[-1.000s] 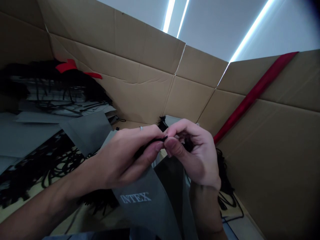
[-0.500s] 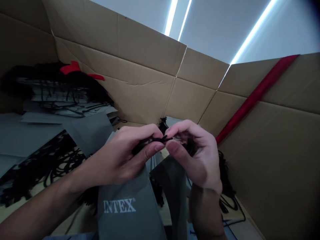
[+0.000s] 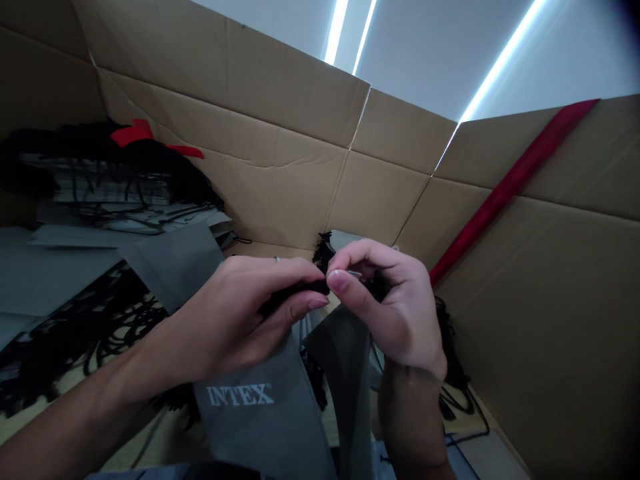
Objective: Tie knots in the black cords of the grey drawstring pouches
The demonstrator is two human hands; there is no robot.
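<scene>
Blk cord [image 3: 313, 287] sits betw. our hands, less strand showing than a sec ago; our L hand [image 3: 240, 313] grips it, our R hand's [image 3: 403, 313] thumb + index now pinched tog., can't tell on what. Grey INTEX piece [image 3: 260, 427] below L hand; cardboard wall [image 3: 280, 180] behind.

A grey panel [image 3: 270, 437] bears white INTEX lettering [image 3: 240, 395]. The pinched cord [image 3: 313, 287] above the panel seems black, though shadow obscures it. Left of the panel are plain grey sheets [image 3: 55, 270], black cords [image 3: 75, 339] and a bright red strip [image 3: 132, 135]; behind it, plain brown cardboard [image 3: 280, 193]; to its right, a dark red band [image 3: 503, 193].
</scene>
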